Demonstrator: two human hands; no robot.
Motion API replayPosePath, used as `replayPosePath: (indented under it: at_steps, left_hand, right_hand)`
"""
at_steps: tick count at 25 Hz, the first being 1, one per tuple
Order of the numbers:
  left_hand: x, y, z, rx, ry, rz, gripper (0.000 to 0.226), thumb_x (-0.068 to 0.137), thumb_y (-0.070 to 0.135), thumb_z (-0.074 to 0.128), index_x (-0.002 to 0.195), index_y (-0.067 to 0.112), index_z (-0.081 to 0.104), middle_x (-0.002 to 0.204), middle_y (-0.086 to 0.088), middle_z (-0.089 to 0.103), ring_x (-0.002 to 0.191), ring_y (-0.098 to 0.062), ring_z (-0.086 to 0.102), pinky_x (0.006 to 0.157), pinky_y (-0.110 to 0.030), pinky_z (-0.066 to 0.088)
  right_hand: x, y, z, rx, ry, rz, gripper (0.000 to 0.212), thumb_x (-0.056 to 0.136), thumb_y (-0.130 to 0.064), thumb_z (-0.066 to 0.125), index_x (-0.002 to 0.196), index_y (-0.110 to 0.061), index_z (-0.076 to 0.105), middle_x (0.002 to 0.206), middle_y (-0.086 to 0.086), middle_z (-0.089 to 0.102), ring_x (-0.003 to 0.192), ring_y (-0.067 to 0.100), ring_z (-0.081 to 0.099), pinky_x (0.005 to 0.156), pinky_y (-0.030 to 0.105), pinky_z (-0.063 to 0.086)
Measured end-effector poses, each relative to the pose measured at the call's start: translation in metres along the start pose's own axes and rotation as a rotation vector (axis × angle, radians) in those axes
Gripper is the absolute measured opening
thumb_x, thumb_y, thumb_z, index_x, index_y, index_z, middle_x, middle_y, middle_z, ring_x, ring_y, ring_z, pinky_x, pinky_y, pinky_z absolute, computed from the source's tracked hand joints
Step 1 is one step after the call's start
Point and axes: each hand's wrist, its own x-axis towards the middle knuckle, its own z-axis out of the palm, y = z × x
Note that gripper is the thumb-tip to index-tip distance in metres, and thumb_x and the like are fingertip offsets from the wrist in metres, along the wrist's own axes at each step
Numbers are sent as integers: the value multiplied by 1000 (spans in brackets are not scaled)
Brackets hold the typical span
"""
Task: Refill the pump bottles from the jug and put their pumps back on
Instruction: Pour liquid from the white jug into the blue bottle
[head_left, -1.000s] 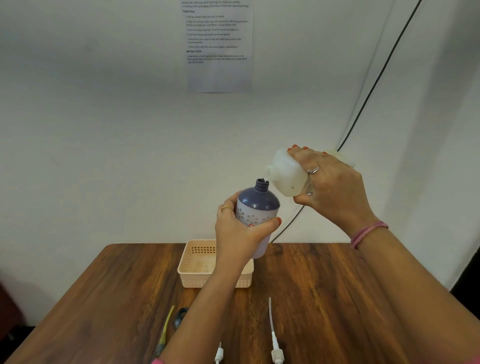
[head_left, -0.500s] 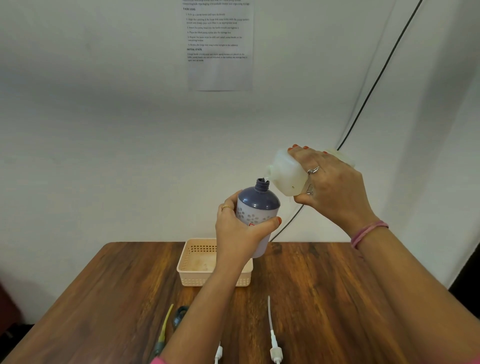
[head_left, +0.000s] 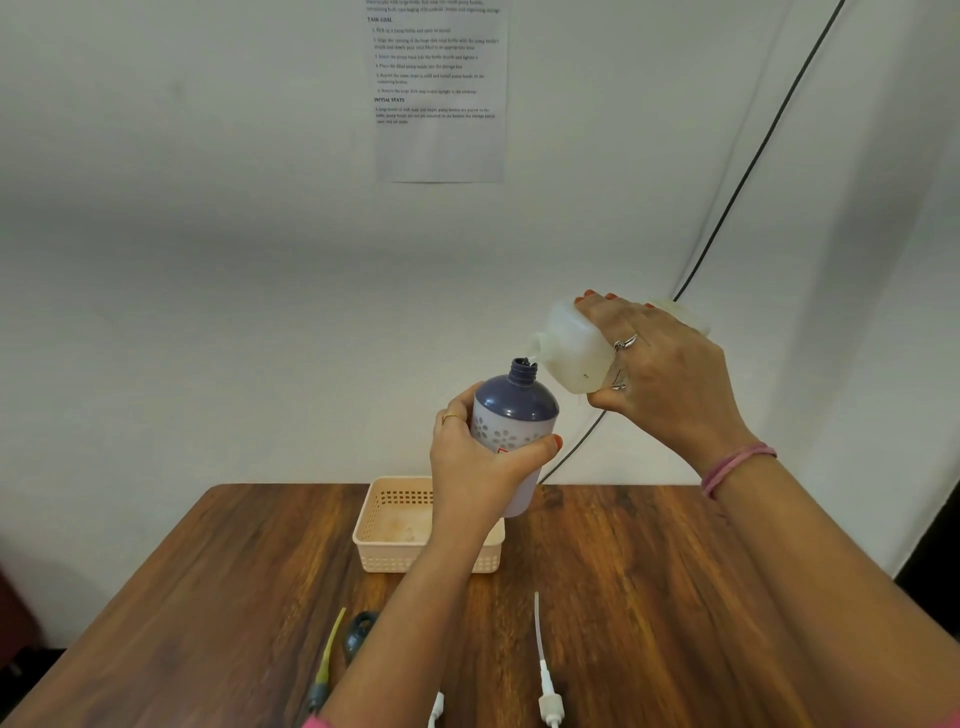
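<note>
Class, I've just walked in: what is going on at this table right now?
A person is refilling a pump bottle. The left hand holds the purple-topped bottle up above the beige basket, while the right hand tips the white jug so its spout meets the bottle's open neck. A white pump lies on the wooden table, not yet refitted.

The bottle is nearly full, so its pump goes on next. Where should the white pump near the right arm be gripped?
Grip the white pump by its thick collar, coming from above; it lies flat on the table, and its tube is thin and bendy.
</note>
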Motion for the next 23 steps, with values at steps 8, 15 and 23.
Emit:
replayPosePath:
  at_steps: [8,15,23]
  left_hand:
    - [-1,-1,1,0,5,-7,76,59,29,88,119,37,41,115,8,52,102,-11,54,72,-18,52]
    - [-2,-1,2,-11,3,-13,76,59,27,88,117,37,40,116,7,52,99,-8,54,68,-14,49]
    - [-3,0,3,-9,-1,-14,76,59,26,88,117,37,40,116,7,52,102,-10,54,71,-17,50]
  right_hand:
    - [-2,0,0,4,-2,3,84,51,-19,90,127,-10,57,122,8,65,107,27,64,87,37,50]
    - [-2,2,0,3,-2,2,84,50,-19,90,127,-10,57,122,7,65,107,27,64,84,36,51]
    - [-3,3,0,17,-10,1,85,51,-20,91,128,-9,57,122,8,64,108,27,63,87,37,51]
